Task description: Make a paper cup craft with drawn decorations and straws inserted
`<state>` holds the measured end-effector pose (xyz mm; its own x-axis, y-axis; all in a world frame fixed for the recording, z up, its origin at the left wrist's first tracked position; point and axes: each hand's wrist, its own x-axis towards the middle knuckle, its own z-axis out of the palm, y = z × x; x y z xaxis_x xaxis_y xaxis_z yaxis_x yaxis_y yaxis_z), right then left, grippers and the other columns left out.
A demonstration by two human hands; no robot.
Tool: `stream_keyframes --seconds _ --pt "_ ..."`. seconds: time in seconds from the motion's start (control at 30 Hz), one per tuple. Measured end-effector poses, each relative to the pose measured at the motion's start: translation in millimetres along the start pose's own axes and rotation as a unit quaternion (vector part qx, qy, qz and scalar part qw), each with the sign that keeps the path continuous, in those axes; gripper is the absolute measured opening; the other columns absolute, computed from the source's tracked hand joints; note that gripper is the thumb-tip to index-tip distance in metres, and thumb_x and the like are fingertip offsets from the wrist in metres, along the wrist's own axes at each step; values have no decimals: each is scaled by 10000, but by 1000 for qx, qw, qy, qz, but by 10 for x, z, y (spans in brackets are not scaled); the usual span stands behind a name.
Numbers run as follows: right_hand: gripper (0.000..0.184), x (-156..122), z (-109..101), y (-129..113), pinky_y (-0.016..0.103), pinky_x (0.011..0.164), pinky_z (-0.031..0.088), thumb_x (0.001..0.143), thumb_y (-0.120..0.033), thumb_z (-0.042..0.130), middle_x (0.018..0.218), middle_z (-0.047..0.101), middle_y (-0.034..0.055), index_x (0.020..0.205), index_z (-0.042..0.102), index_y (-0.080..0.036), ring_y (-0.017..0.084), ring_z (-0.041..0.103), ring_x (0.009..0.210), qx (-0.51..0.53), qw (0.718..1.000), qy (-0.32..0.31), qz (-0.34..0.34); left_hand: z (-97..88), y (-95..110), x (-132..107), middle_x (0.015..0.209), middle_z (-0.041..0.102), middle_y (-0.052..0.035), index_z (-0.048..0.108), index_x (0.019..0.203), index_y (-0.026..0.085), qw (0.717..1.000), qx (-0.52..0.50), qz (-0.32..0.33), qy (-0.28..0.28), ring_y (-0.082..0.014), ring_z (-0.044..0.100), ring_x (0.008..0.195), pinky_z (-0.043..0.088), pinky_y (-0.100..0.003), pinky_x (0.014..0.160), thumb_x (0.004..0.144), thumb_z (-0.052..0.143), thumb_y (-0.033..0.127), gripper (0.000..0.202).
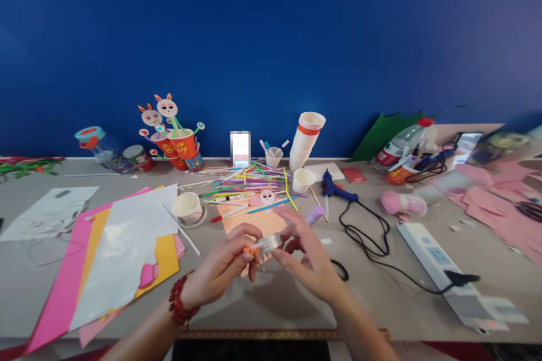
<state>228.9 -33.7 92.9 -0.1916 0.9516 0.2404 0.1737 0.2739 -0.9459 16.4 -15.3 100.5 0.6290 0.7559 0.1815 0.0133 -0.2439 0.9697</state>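
Both hands meet above the table's front middle. My left hand [224, 265], with a red bead bracelet on its wrist, pinches the small orange end [250, 250] of a clear tube-like thing [268, 243]. My right hand [302, 256] grips the clear body of that thing with curled fingers. What the item is stays blurred; it looks like a small glue stick or tube. Under the hands lies a peach paper sheet [258, 220].
Pink, yellow and white sheets [118, 248] lie to the left, a paper cup [187, 206] beside them. Several coloured straws [245, 183], a cup stack [305, 138], a blue glue gun [334, 190] with black cord, a power strip [436, 259], and pink paper [495, 203] fill the table.
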Motion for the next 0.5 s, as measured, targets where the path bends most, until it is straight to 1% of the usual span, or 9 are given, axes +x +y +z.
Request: stream_keyframes --seconds 0.03,0.07,0.1,0.13,0.2,0.27,0.37,0.43,0.5 --pt "346 33 -40 -7 237 592 525 883 -302 619 1156 569 81 1211 528 -240 127 614 733 10 998 -63 19 -34 32 3 1033 545 -102 609 847 140 1000 3 3 -13 -110 581 712 489 -263 693 994 382 313 321" --pt "275 61 -60 -4 237 591 524 908 -317 583 1068 601 65 1166 554 -226 125 620 704 29 994 -104 27 -62 56 6 1045 545 -109 607 848 138 1000 -2 0 -20 -116 585 729 487 -255 673 996 375 320 330" --pt "224 83 -63 9 237 591 522 928 -332 552 997 614 51 1116 578 -214 124 621 685 49 990 -129 27 -83 70 8 1064 543 -115 602 858 137 999 -15 -6 -27 -113 589 721 481 -244 637 997 370 328 331" --pt "210 98 -54 30 241 596 520 939 -347 531 977 614 51 1083 591 -206 129 623 696 66 988 -139 19 -100 76 8 1088 537 -120 594 875 136 999 -35 -15 -34 -107 597 702 470 -230 592 998 366 335 326" --pt "220 107 -13 76 248 617 515 935 -372 537 1059 591 77 1052 614 -203 155 620 795 69 990 -124 -13 -124 67 0 1135 520 -127 575 911 135 994 -80 -43 -54 -90 618 651 444 -207 520 996 369 345 306" --pt "202 98 26 103 251 646 502 916 -374 570 1111 549 86 1005 646 -210 173 596 881 28 994 -98 -37 -142 46 -15 1142 516 -124 561 916 132 989 -109 -71 -76 -81 632 623 428 -191 491 994 377 354 299" --pt "151 87 30 67 256 678 478 903 -332 595 1058 521 69 967 664 -214 162 570 863 -48 994 -83 -46 -158 33 -36 1113 522 -107 554 879 130 990 -91 -81 -77 -57 598 583 415 -192 502 997 367 355 315" --pt "174 92 -8 -1 257 676 469 886 -323 616 1014 529 57 1019 652 -216 146 557 790 -86 991 -99 -41 -161 51 -47 1100 528 -98 554 873 138 995 -44 -66 -61 -58 576 592 441 -218 569 1003 352 336 311" --pt "246 100 -60 -73 248 638 449 867 -327 639 906 558 29 1090 629 -222 131 533 699 -119 984 -132 -22 -161 91 -54 1054 558 -88 553 880 152 997 25 -51 -52 -98 589 686 468 -262 708 1007 342 305 290"
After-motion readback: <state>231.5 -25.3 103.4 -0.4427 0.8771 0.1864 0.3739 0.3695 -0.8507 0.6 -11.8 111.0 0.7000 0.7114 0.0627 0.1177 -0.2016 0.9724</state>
